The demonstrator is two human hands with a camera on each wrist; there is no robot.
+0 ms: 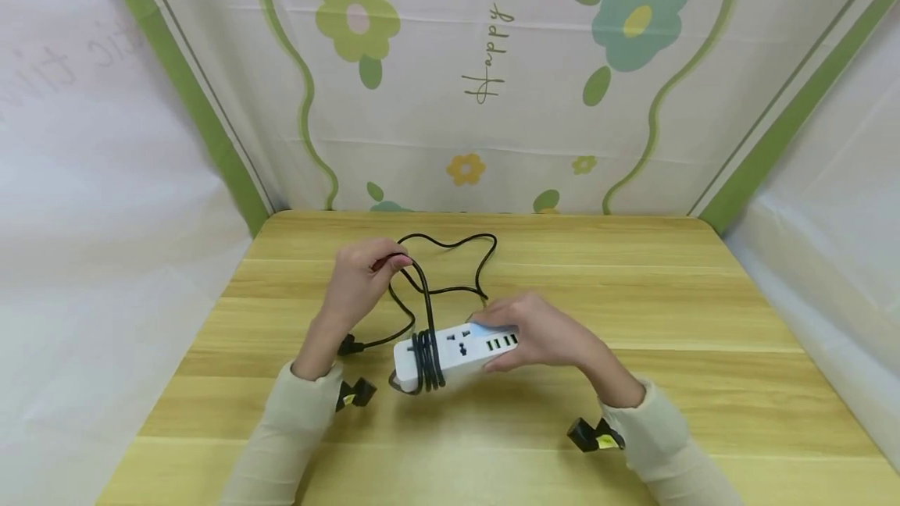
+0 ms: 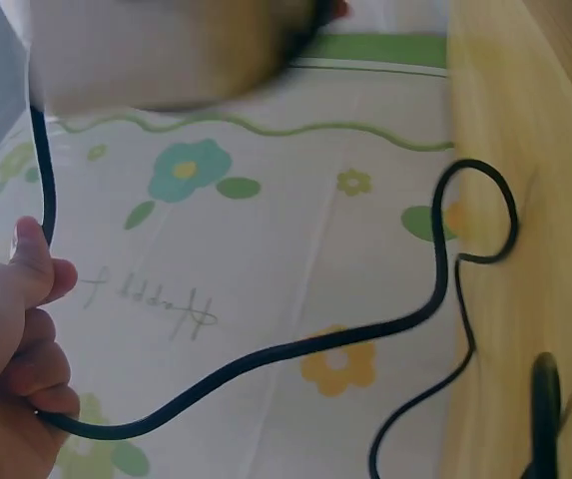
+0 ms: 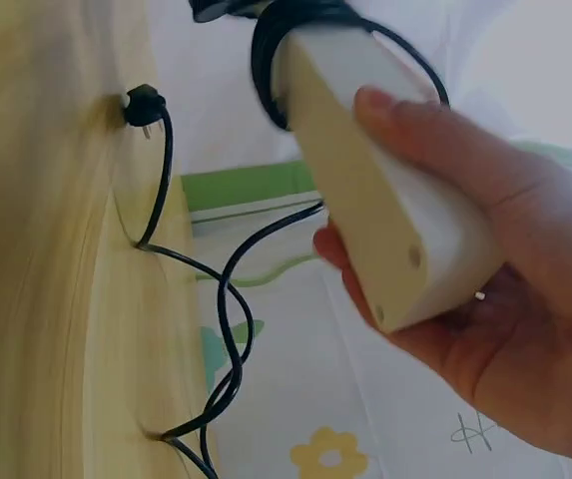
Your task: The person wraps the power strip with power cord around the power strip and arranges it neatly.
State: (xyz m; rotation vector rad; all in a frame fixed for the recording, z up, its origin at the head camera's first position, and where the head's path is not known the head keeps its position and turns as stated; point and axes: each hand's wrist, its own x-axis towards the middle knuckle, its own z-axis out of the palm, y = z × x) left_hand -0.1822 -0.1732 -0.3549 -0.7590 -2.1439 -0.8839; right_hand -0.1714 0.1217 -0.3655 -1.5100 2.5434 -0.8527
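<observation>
A white power strip (image 1: 457, 348) with sockets and several USB ports is held above the table by my right hand (image 1: 544, 332), which grips its right end. Black cord (image 1: 427, 361) is wound in several turns around the strip's left end. My left hand (image 1: 362, 276) pinches the cord up and left of the strip, and a taut length runs from there down to the coils. In the left wrist view the cord (image 2: 256, 359) passes through the curled fingers. The right wrist view shows the strip's plain side (image 3: 365, 190) between thumb and fingers.
Loose cord (image 1: 450, 290) lies in bends on the wooden table (image 1: 633, 295) behind the strip. Its black plug (image 1: 349, 345) rests near the left wrist. A flower-printed curtain (image 1: 422, 123) hangs along the back edge, with white sheets at both sides.
</observation>
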